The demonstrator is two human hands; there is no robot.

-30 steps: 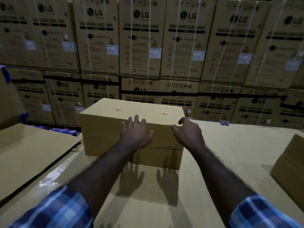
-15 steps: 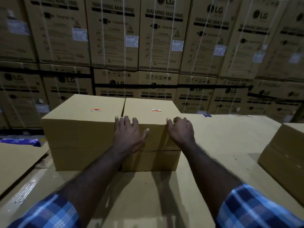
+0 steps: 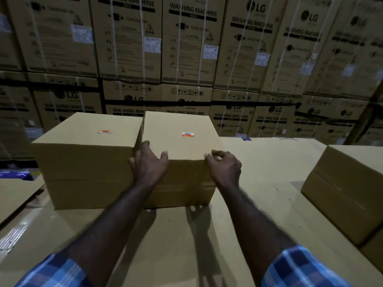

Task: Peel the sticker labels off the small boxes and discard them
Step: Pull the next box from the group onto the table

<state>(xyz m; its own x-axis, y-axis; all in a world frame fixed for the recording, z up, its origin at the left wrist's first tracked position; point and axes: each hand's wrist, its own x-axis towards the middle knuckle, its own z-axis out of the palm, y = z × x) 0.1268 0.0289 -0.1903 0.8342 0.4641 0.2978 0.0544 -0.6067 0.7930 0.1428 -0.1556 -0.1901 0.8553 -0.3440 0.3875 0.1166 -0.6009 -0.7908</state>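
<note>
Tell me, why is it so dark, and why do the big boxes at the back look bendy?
Head view: dim room; light from above casts arm shadows on the cardboard surface. The wide lens curves the washing machine cartons. Glare streaks the tape at left.

a dim warehouse or appliance stockroom: a wall of strapped lg washing machine cartons [image 3: 192, 42] stacked in rows fills the background, each with a white shipping label [image 3: 152, 44], and flattened cardboard sheets [image 3: 259, 162] cover the work surface in front.
</note>
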